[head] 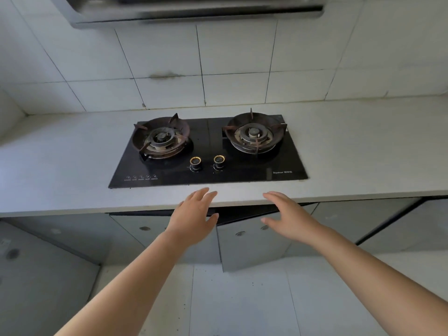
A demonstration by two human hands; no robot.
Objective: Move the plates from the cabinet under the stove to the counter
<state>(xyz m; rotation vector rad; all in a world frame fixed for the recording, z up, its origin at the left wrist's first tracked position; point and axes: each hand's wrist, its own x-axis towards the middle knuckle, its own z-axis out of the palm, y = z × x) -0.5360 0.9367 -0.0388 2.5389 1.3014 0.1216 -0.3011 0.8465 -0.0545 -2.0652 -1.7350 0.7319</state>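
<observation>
A black two-burner gas stove (pixel 208 154) is set into a pale grey counter (pixel 60 166). Below it, a grey cabinet door (pixel 252 243) stands slightly ajar, showing a dark gap at its top; the door to its left (pixel 143 229) looks shut. No plates are visible; the cabinet's inside is hidden. My left hand (pixel 194 214) is stretched out in front of the counter edge with fingers apart and empty. My right hand (pixel 288 214) is likewise open and empty, hovering over the ajar door.
A range hood (pixel 194 10) hangs above the stove against a white tiled wall. More grey cabinet doors run to the left (pixel 48 251) and right (pixel 363 217). The floor (pixel 242 299) below has pale tiles. Bare counter lies on both sides of the stove.
</observation>
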